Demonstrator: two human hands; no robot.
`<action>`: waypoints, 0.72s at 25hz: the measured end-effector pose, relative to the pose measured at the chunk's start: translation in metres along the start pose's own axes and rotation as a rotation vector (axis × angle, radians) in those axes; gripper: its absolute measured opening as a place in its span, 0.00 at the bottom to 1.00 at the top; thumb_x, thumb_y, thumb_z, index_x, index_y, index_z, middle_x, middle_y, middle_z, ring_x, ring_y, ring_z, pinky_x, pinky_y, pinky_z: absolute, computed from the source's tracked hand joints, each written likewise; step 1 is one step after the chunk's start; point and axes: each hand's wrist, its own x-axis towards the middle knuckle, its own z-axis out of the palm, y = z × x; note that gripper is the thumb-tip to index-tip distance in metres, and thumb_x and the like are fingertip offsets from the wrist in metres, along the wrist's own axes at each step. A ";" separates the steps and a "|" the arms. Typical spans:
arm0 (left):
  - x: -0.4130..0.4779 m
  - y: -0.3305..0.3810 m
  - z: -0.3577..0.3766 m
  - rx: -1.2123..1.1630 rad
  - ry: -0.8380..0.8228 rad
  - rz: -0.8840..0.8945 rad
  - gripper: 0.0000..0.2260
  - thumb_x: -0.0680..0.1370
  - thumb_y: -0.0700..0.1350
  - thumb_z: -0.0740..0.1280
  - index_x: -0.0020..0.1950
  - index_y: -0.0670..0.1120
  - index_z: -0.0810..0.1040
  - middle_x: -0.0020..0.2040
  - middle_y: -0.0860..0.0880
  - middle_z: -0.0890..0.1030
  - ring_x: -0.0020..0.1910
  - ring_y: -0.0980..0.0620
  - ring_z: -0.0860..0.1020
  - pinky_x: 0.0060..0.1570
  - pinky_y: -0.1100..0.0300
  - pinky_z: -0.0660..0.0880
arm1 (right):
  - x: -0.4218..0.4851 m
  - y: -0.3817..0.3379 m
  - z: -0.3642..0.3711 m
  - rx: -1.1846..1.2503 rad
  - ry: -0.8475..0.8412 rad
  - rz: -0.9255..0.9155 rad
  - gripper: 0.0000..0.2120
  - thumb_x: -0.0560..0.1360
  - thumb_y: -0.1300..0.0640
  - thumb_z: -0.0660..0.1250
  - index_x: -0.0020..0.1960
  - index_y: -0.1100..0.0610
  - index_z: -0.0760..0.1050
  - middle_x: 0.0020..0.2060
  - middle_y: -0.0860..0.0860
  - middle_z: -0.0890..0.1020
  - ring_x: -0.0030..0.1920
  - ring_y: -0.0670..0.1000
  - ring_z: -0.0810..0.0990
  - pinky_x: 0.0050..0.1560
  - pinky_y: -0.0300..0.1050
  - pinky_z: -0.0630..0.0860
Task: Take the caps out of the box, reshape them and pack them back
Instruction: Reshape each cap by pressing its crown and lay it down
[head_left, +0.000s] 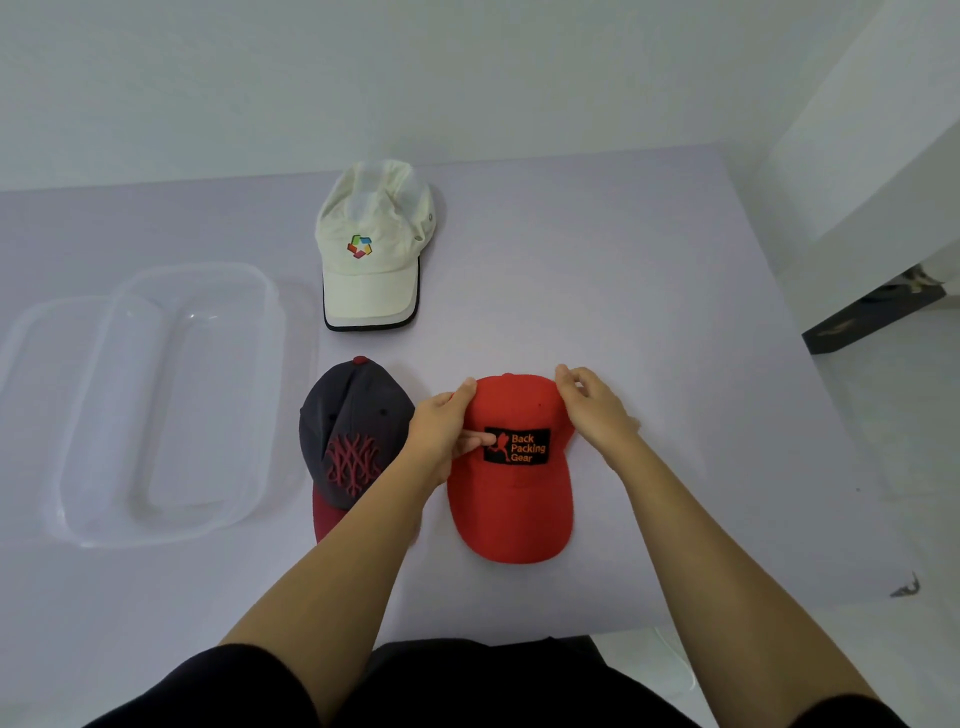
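a red fabric baseball cap (511, 499) with a black patch is lying crown up, brim pointing toward the person, being gripped at both crown sides. just left, a dark grey cap with a maroon brim (353, 415) is resting. a cream cap (371, 244) is lying farther back. a clear plastic box (272, 332) is sitting open at far left.

The bench (649, 312) has a pale lilac top. On its left part lies a clear plastic box (270, 306), open side up; whether a second clear piece lies under it, I cannot tell. A white cap (371, 244) with a coloured logo lies farther back, near the middle, with its brim toward the person. Nearer, just right of the box, lies a dark grey cap (353, 431) with a maroon brim. A red cap (511, 499) with a black patch lies just beside it on the right.
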 end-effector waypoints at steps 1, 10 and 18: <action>0.000 0.000 -0.001 -0.033 -0.007 -0.006 0.11 0.78 0.54 0.65 0.47 0.46 0.75 0.36 0.41 0.82 0.21 0.54 0.79 0.20 0.67 0.74 | 0.000 0.005 -0.004 -0.007 -0.022 0.010 0.22 0.76 0.35 0.50 0.56 0.47 0.73 0.50 0.43 0.76 0.53 0.49 0.73 0.65 0.54 0.62; 0.000 -0.012 0.001 -0.063 0.010 0.066 0.12 0.80 0.53 0.59 0.47 0.47 0.76 0.25 0.47 0.80 0.20 0.54 0.77 0.20 0.65 0.72 | -0.003 0.022 0.010 0.313 -0.113 0.040 0.23 0.79 0.40 0.52 0.53 0.57 0.76 0.50 0.54 0.80 0.51 0.53 0.78 0.56 0.52 0.75; 0.006 -0.001 -0.001 0.227 -0.012 0.147 0.10 0.82 0.53 0.54 0.48 0.52 0.73 0.38 0.44 0.80 0.21 0.56 0.79 0.21 0.66 0.73 | -0.002 0.009 0.002 0.309 -0.130 -0.024 0.09 0.81 0.52 0.55 0.51 0.52 0.73 0.46 0.46 0.77 0.47 0.47 0.75 0.42 0.37 0.69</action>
